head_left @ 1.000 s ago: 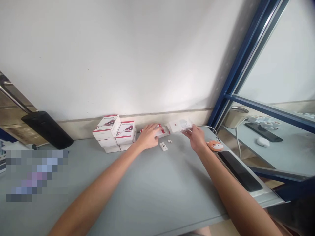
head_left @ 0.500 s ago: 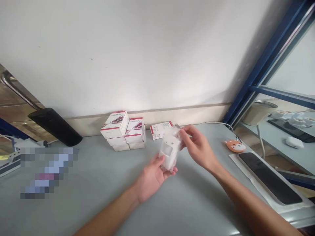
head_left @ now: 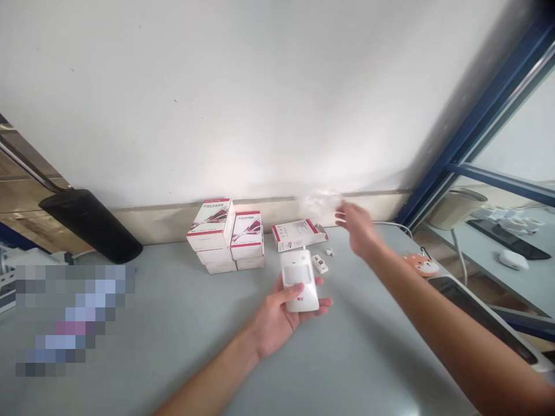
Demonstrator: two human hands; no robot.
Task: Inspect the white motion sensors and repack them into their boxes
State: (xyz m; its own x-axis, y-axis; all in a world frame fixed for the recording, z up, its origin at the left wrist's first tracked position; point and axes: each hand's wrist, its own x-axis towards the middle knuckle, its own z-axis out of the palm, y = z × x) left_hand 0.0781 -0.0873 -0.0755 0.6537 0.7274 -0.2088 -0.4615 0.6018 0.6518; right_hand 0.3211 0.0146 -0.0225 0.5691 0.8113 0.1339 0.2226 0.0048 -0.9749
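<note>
A white motion sensor (head_left: pixel 300 286) with a small antenna at its top rests upright in my left hand (head_left: pixel 277 320), thumb across its front and fingers behind. Up by the wall, my right hand (head_left: pixel 358 228) has a crumpled clear plastic bag (head_left: pixel 321 202) at its fingertips, smeared by motion. Below the bag lies a flattish red-and-white box (head_left: pixel 299 234) with its right end flap raised. A small white bracket (head_left: pixel 319 264) and a tiny white piece (head_left: pixel 330 252) lie on the table in front of it.
Several red-and-white boxes (head_left: pixel 211 224) are stacked against the wall, left of my hands. Farther left leans a black padded armrest (head_left: pixel 93 225). On the right are an orange animal-faced case (head_left: pixel 420 264), a dark-topped device (head_left: pixel 481 318) and a blue-framed glass panel (head_left: pixel 485 115).
The plastic bag has come off the motion sensor, which stays in my left hand. My right hand has moved up and right with the bag. The small white bracket now shows.
</note>
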